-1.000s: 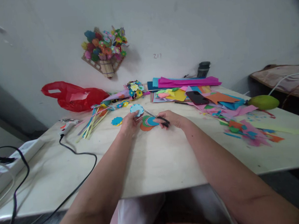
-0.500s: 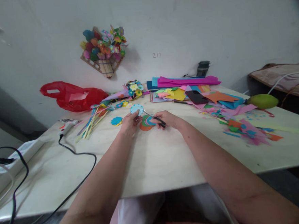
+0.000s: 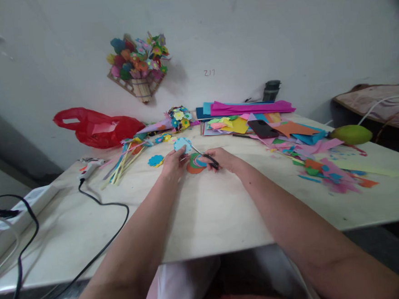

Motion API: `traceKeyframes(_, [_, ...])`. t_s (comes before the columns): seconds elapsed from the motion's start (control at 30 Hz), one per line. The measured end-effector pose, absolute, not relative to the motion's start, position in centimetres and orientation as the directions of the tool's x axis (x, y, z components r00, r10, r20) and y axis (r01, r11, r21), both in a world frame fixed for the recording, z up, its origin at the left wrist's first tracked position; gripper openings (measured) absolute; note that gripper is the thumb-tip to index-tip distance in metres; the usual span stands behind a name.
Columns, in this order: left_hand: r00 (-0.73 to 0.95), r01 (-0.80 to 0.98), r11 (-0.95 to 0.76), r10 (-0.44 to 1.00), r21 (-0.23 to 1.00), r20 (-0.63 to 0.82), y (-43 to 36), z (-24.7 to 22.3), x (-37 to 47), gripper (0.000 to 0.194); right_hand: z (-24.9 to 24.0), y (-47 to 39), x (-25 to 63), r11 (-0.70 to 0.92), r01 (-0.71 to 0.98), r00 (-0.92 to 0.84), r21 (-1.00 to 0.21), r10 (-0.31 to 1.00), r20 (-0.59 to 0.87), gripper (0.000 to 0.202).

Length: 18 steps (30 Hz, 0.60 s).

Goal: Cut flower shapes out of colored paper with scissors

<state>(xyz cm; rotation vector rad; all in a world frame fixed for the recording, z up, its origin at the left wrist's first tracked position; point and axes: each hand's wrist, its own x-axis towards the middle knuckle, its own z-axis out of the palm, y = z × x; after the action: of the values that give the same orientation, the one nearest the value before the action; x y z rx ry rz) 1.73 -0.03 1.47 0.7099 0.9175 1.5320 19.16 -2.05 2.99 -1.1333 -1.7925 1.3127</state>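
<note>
The thumb and fingers of the left hand (image 3: 173,164) are closed on the lower edge of a light blue paper disc (image 3: 181,144), its notched rim tilted up with the broad face toward the person, above the table (image 3: 218,216). The right hand (image 3: 220,159) has its fingers wrapped in the black handles of the scissors (image 3: 212,161). Their long axis runs slantwise, handles near the right palm, blades pointing forward and left to the disc's right edge; whether the blades touch the paper cannot be told. Between the hands lie overlapping paper circles (image 3: 194,167), partly hidden by the right fingers and the scissors. Just left of the left hand are blue and yellow scalloped pieces (image 3: 155,160), then paper strips (image 3: 120,166) and a white glue gun (image 3: 90,167). Behind, a red bag (image 3: 103,134) and a flower bunch (image 3: 179,119) stand near the wall. Farther right, a dark phone (image 3: 262,129) rests on coloured sheets, with paper scraps (image 3: 336,176) nearer the person and a green fruit (image 3: 351,134) beyond them.
</note>
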Motion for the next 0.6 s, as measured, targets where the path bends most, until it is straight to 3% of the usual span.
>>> traceKeyframes(0.6, [-0.082, -0.583, 0.022, 0.993, 0.812, -0.086, -0.15, 1.49, 2.18, 0.008, 2.35, -1.69, 18.61, 0.103, 0.239, -0.421, -0.966, 0.907, -0.007, 0.028])
